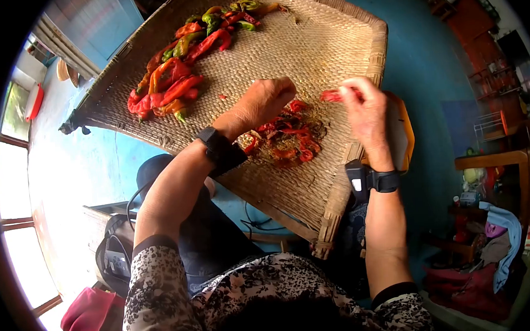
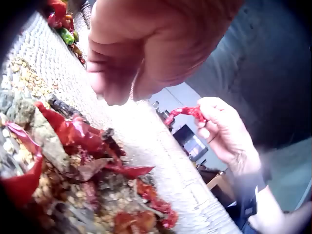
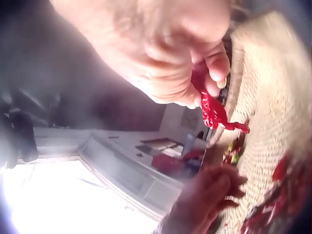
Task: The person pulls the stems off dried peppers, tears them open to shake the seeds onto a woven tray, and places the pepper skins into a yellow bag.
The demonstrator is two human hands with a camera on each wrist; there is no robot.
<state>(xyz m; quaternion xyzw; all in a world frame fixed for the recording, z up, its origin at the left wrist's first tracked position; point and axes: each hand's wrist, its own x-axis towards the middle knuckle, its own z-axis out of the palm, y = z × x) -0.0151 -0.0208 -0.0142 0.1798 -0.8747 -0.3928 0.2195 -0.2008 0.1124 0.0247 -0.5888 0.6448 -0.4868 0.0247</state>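
A strip of torn red chili pepper (image 1: 331,95) is pinched between the thumb and fingers of my right hand (image 1: 366,114), over the right side of a woven basket tray (image 1: 324,40). In the right wrist view the strip (image 3: 214,114) looks wet and shiny, hanging below the fingertips. My left hand (image 1: 267,98) hovers over the middle of the tray with fingers loosely curled and nothing visible in them. Beneath it lies a heap of torn red peppers and pale seeds (image 2: 87,146). Whole red and green peppers (image 1: 172,80) lie on the tray's far left.
An orange-rimmed container (image 1: 406,132) shows partly behind the tray's right edge and my right wrist. On the right, a wooden chair (image 1: 495,160) has clothes on it. A dark bag (image 1: 114,253) stands at lower left. Loose cables (image 1: 259,220) lie below the tray.
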